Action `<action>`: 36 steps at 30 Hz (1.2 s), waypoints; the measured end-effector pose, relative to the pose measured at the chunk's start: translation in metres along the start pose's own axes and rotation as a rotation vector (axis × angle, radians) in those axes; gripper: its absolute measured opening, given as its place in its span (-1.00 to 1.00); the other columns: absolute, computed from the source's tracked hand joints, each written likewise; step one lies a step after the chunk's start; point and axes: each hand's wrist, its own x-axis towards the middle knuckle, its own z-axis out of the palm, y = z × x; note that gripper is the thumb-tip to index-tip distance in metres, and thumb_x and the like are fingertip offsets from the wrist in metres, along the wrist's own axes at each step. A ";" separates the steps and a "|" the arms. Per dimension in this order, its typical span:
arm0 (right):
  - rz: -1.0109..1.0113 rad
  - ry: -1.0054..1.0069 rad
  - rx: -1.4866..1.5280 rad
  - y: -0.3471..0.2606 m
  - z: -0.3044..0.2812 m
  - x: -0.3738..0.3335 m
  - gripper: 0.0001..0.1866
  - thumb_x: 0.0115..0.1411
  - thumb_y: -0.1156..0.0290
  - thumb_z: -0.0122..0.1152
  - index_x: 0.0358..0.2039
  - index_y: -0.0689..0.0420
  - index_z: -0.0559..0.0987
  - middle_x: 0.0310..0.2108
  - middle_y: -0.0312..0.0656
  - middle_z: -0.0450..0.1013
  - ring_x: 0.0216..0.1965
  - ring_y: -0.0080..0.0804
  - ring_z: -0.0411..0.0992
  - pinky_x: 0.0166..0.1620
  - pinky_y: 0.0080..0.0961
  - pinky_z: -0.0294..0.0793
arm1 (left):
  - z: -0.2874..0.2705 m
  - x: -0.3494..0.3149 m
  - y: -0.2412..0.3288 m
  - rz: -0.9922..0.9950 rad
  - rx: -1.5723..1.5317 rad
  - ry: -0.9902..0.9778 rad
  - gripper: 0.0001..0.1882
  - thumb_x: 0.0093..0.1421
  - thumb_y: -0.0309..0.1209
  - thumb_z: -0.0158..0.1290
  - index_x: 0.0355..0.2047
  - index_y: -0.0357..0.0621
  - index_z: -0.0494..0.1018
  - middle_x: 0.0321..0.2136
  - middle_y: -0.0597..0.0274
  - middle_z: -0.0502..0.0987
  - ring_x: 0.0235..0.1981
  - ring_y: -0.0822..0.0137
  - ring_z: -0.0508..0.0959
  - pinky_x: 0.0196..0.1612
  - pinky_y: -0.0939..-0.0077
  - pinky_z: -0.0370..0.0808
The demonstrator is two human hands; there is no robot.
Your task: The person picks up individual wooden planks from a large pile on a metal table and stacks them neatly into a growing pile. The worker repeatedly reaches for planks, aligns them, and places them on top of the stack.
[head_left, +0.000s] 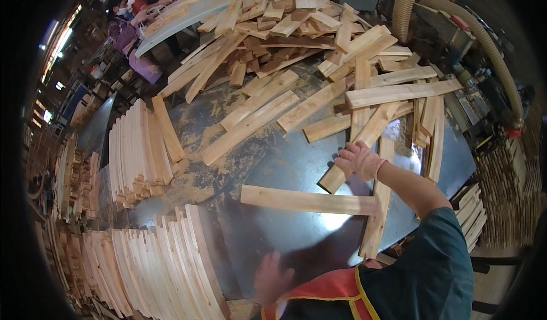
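A flat, pale brown wooden board (378,125) lay slantwise on the right half of a dark, smooth-topped table (256,174), its long axis running from the near left to the far right. Its near end pointed toward the middle of the table; its far end reached up to a long, pale wooden plank (404,93) lying crosswise, and whether it passed beneath could not be told. The right hand (360,160), in a pinkish glove with dark fingertips, was closed over the board's lower half, the fingers bent across its left edge. The left hand (273,277), blurred, was open with fingers spread, low over the table's near side and holding nothing visible.

Just nearer than the board, a straight, light wooden slat (305,200) lay left to right, its right end meeting a narrow, yellowish wooden strip (376,223) that ran away from the person. Beyond the board, a loose heap of mixed wooden offcuts (285,23) crowded the far side, with several pieces crossing around the board's far end. Tan sawdust (196,192) was scattered on the tabletop, and two rows of pale upright-edged slats (137,149) (154,268) stood at the left.
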 end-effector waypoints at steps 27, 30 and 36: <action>0.428 0.285 0.405 -0.122 -0.007 0.033 -0.06 -0.02 0.27 0.51 0.42 0.02 0.38 0.39 0.07 0.32 0.41 0.11 0.27 0.43 -0.03 0.25 | -0.061 -0.140 -0.103 -0.209 -0.720 -0.042 -0.47 0.33 -0.29 0.18 0.27 -0.17 0.45 -0.10 0.15 0.59 -0.06 0.19 0.58 0.04 0.21 0.52; 0.402 0.224 0.205 -0.097 0.015 0.062 -0.06 -0.02 0.24 0.49 0.43 -0.03 0.37 0.39 0.06 0.34 0.41 0.09 0.28 0.43 0.03 0.22 | -0.056 -0.162 -0.108 -0.075 0.170 0.408 -0.58 0.32 -0.39 0.11 0.18 -0.16 0.51 -0.03 -0.09 0.61 0.11 -0.15 0.57 0.27 -0.08 0.45; 0.295 -0.061 0.409 -0.132 -0.067 0.095 -0.26 0.14 0.22 0.34 0.37 -0.01 0.43 0.06 0.09 0.58 0.13 0.07 0.53 0.21 -0.09 0.48 | -0.054 -0.186 -0.149 -0.430 0.566 0.569 -0.41 0.23 -0.30 0.23 0.25 -0.09 0.37 0.24 0.00 0.40 0.33 -0.14 0.36 0.39 -0.19 0.28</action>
